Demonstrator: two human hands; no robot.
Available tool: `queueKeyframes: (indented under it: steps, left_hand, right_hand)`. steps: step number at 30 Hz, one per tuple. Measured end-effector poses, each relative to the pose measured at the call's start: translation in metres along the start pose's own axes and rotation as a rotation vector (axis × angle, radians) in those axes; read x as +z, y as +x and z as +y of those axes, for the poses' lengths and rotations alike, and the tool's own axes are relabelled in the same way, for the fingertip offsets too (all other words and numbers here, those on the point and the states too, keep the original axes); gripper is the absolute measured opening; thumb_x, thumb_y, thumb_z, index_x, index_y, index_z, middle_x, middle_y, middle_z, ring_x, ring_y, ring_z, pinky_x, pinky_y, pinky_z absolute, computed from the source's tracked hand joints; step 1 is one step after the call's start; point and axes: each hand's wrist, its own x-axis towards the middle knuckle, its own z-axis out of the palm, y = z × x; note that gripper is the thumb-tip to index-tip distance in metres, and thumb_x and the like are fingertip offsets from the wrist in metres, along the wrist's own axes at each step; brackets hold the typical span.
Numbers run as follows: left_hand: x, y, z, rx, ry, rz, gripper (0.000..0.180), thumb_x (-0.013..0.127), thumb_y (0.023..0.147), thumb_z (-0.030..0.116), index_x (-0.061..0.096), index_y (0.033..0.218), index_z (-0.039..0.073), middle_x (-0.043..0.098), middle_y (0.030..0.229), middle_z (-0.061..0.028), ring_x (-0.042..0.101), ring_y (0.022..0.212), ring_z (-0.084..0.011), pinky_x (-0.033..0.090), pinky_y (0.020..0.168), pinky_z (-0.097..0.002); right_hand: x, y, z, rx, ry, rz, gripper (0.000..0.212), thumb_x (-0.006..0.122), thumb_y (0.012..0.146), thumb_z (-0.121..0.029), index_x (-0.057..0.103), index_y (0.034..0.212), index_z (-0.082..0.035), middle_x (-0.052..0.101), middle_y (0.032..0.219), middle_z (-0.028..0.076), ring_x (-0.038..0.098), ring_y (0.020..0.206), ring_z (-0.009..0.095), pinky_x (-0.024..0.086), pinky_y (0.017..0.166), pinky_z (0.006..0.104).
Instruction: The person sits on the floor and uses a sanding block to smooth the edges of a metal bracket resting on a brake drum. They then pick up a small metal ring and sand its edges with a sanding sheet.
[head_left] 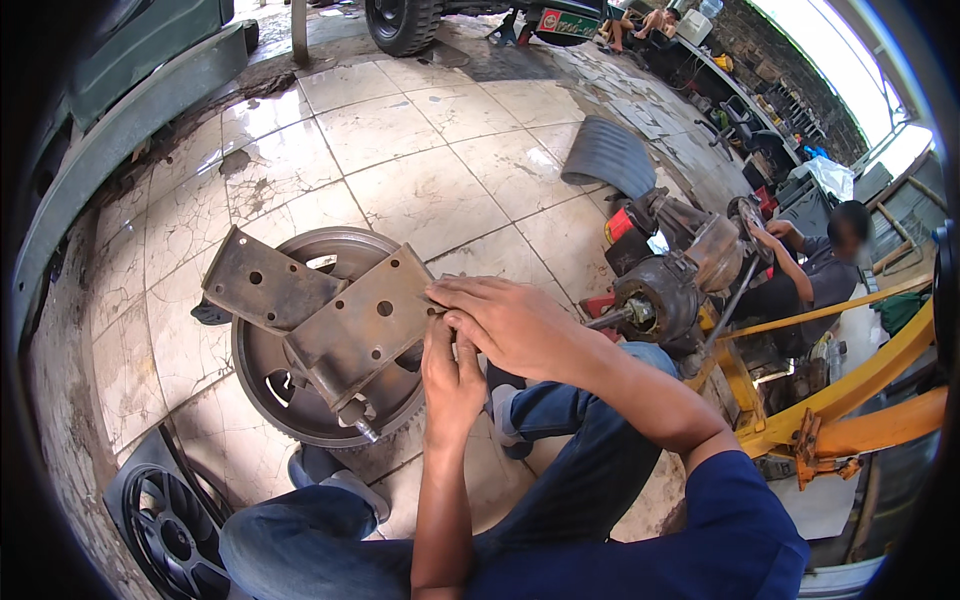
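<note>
While rusty drilled steel bracket rests on toothed flywheel, right hand lies flat, fingertips pressing bracket edge; left hand beneath, grip unclear.

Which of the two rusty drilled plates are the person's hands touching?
The right-hand plate, the one ending in a threaded stud at its lower end. Both the left hand and right hand meet its right edge; the left-hand plate is untouched.

two rusty plates, one flywheel, two hands
</note>
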Motion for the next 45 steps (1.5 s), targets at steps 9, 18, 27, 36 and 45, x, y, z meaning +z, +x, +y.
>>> queueKeyframes:
  steps: [9, 18, 27, 36, 45]
  left_hand:
    - [0.002, 0.0, 0.0, 0.022, 0.022, 0.034, 0.027, 0.054, 0.092, 0.002, 0.055, 0.118, -0.006, 0.059, 0.114, -0.0264, 0.058, 0.104, -0.0435, 0.047, 0.087, -0.0436]
    - [0.004, -0.007, 0.007, -0.006, 0.041, -0.006, 0.026, 0.051, 0.096, 0.006, 0.055, 0.118, -0.007, 0.06, 0.105, -0.0226, 0.059, 0.095, -0.0311, 0.046, 0.085, -0.0369]
    - [-0.001, 0.001, 0.004, -0.143, -0.014, -0.02, 0.012, 0.052, 0.096, 0.006, 0.054, 0.092, -0.005, 0.056, 0.084, -0.0182, 0.057, 0.077, -0.0328, 0.045, 0.071, -0.0398]
    - [-0.005, -0.001, 0.006, -0.166, -0.019, 0.009, 0.009, 0.057, 0.092, 0.003, 0.055, 0.095, -0.005, 0.058, 0.086, -0.0169, 0.058, 0.079, -0.0329, 0.046, 0.072, -0.038]
    - [-0.001, 0.004, 0.008, 0.015, 0.007, -0.02, 0.018, 0.053, 0.098, 0.012, 0.057, 0.108, -0.003, 0.061, 0.092, -0.0115, 0.058, 0.078, -0.0206, 0.047, 0.075, -0.0311]
  right_hand:
    - [-0.005, -0.003, -0.007, 0.049, -0.022, -0.056, 0.036, 0.046, 0.1, -0.02, 0.057, 0.129, -0.002, 0.059, 0.129, 0.017, 0.055, 0.121, 0.033, 0.044, 0.103, 0.0391]
    - [-0.004, 0.001, -0.01, 0.121, 0.1, -0.096, 0.038, 0.042, 0.102, -0.025, 0.058, 0.128, -0.002, 0.062, 0.124, 0.018, 0.06, 0.112, 0.035, 0.047, 0.096, 0.0397]
    - [-0.017, -0.004, 0.001, 0.159, 0.184, -0.129, 0.037, 0.04, 0.103, -0.026, 0.06, 0.129, -0.01, 0.064, 0.118, 0.02, 0.061, 0.107, 0.038, 0.048, 0.093, 0.0408]
    - [-0.018, -0.005, 0.003, 0.193, 0.356, -0.072, 0.038, 0.04, 0.103, -0.027, 0.063, 0.12, -0.002, 0.065, 0.085, 0.022, 0.062, 0.077, 0.035, 0.047, 0.072, 0.0403]
    - [-0.024, -0.007, 0.005, 0.202, 0.409, -0.073, 0.038, 0.04, 0.104, -0.026, 0.061, 0.127, -0.004, 0.066, 0.092, 0.021, 0.062, 0.08, 0.032, 0.048, 0.076, 0.0372]
